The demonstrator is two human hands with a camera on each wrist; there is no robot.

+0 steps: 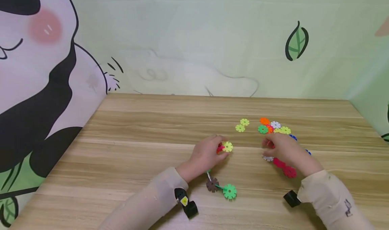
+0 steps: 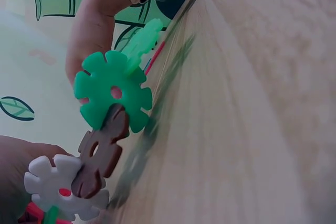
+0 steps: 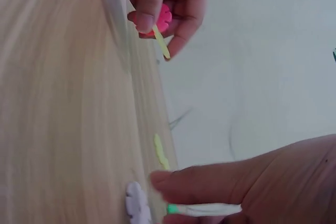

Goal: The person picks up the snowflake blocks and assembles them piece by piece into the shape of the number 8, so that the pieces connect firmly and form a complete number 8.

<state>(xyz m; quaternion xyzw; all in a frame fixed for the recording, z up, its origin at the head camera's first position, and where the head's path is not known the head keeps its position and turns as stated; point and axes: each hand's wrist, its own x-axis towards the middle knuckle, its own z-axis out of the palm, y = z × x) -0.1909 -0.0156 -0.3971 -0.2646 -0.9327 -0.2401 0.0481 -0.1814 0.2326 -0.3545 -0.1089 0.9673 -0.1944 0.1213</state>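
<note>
- Chain [image 1: 212, 185]: slotted discs, its near end at the left hand [image 1: 208, 154], which pinches a pink disc [image 3: 164, 17] and a yellow disc [image 1: 227, 146] between thumb and fingers.
- It should feel very light; the discs look like thin plastic, stiff enough to push slot into slot, and hardly fragile. The smooth faces may slip a little.
- The joints look like the weak spots: a tug or twist could swivel or part them. Best hold is by the rim of the end disc, thumb on one face and a finger on the other, slots left free.
- The chain trails below the left hand toward the wearer: white disc [image 2: 43, 176], brown disc [image 2: 111, 153], green disc [image 2: 100, 106], then a light green disc [image 2: 143, 43] at the far end. Whether that end touches the counter [image 1: 146, 128] I cannot tell.
- The right hand [image 1: 284, 150] is well apart from the chain, thumb and forefinger parted, other fingers bent, nothing plainly in its grip.
- Around the right hand lie loose discs: a red pair [image 1: 289, 171] on its near side, an orange disc [image 1: 264, 121] and others just past it.
- Farther out, between the hands, a yellow pair [image 1: 240, 128] lies on the counter.
</note>
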